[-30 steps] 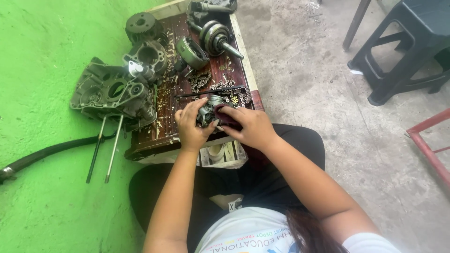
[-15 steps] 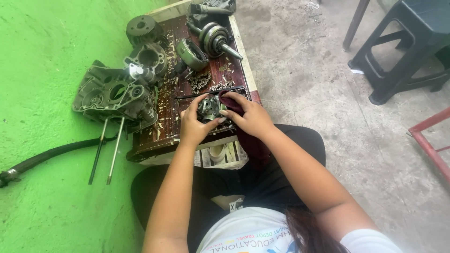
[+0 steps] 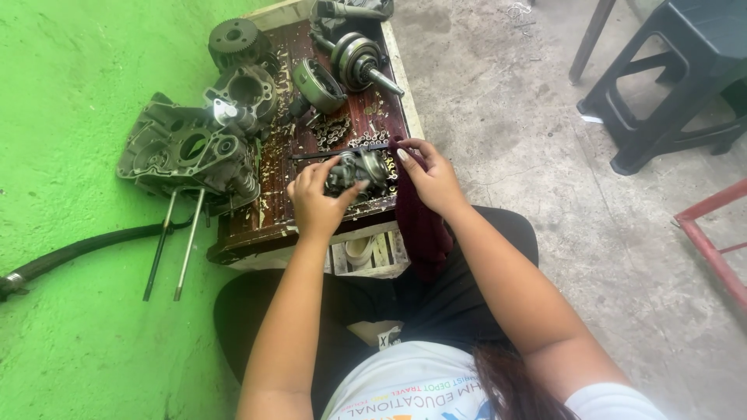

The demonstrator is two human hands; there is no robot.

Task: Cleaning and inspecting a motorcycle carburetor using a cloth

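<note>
My left hand [image 3: 317, 201] grips a small grey metal engine part [image 3: 356, 169] over the near end of a brown wooden board [image 3: 264, 225]. My right hand [image 3: 430, 177] holds a dark maroon cloth [image 3: 420, 229] that hangs down past the board's edge, fingertips against the right side of the part. Both hands sit close together above the board.
On the board lie a crankshaft [image 3: 360, 61], a round drum part [image 3: 319, 84], a gear [image 3: 233, 37] and several small metal pieces. A grey engine case [image 3: 187, 149] with two long studs [image 3: 175, 249] rests on the green floor, beside a black hose [image 3: 78, 250]. A black plastic stool [image 3: 685, 85] stands on the concrete at right.
My hands with the part have shifted slightly away from me over the board. My right hand has opened out to the part's right side, and the maroon cloth now shows hanging below it.
</note>
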